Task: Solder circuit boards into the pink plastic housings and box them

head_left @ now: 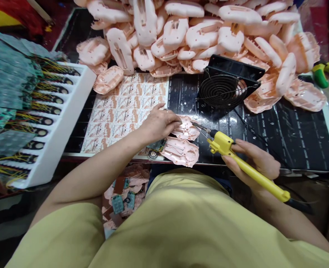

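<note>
My right hand (255,162) is closed round a yellow soldering tool (248,167), whose metal tip reaches over a pink shell half (187,128). My left hand (161,124) is at the left edge of that shell, thumb and finger pinched together; what they hold is too small to make out. A second pink shell half (181,151) lies just below, nearer my body. Beside it, partly under my left wrist, are a small circuit board (158,144) and a round speaker-like part (153,154).
Behind stands a black fan (222,87), with a large heap of pink shells (175,35) beyond. A white foam tray (61,126) with wired boards is at left. A sheet of printed stickers (128,104) lies on the table. Green-yellow pliers (322,72) sit at far right.
</note>
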Available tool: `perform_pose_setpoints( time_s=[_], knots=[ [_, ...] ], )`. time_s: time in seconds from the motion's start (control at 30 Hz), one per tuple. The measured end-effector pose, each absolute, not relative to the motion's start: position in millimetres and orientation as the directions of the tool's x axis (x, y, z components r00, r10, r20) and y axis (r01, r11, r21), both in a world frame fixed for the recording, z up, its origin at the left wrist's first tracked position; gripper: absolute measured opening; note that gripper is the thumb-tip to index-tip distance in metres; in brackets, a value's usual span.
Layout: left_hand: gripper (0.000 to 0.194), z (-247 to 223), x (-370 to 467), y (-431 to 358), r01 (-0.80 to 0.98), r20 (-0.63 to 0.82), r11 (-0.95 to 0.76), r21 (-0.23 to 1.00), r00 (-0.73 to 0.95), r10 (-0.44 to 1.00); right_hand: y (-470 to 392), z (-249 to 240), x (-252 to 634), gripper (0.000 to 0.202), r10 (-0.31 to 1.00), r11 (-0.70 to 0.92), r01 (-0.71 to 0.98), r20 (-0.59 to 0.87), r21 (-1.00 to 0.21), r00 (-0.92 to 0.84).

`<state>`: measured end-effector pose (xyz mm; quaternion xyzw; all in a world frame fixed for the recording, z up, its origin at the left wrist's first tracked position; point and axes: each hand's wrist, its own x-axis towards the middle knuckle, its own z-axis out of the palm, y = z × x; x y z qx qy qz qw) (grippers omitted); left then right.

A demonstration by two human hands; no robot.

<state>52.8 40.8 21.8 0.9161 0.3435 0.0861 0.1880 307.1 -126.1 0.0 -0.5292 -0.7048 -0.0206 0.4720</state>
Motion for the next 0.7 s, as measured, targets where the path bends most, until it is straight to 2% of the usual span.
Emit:
perform_pose_setpoints(
  time_s=[0.1,0.3,0.5,0.6,0.7],
  knots=[
    [0.022,20,55,40,0.586,0.031,-0.735,0.342,0.775,0.632,-127,0,308,0.063,0.732,0.409,0.796,0.681,-0.446,0.006],
    [0.021,16,59,39,0.620,0.043,-0.752,0.224,0.765,0.643,-126,-5,313,0.064,0.723,0.427,0.789,0.691,-0.442,-0.005],
    [0.017,19,66,35,0.675,0.017,-0.696,0.245,0.715,0.699,-124,-5,308,0.072,0.716,0.443,0.778,0.698,-0.444,-0.009],
    [0.018,19,68,34,0.665,0.037,-0.716,0.213,0.726,0.686,-121,-8,306,0.059,0.703,0.514,0.739,0.707,-0.435,-0.073],
    [0.020,18,69,34,0.663,0.056,-0.727,0.180,0.731,0.680,-116,-13,304,0.042,0.681,0.608,0.631,0.724,-0.481,-0.105]
  ],
)
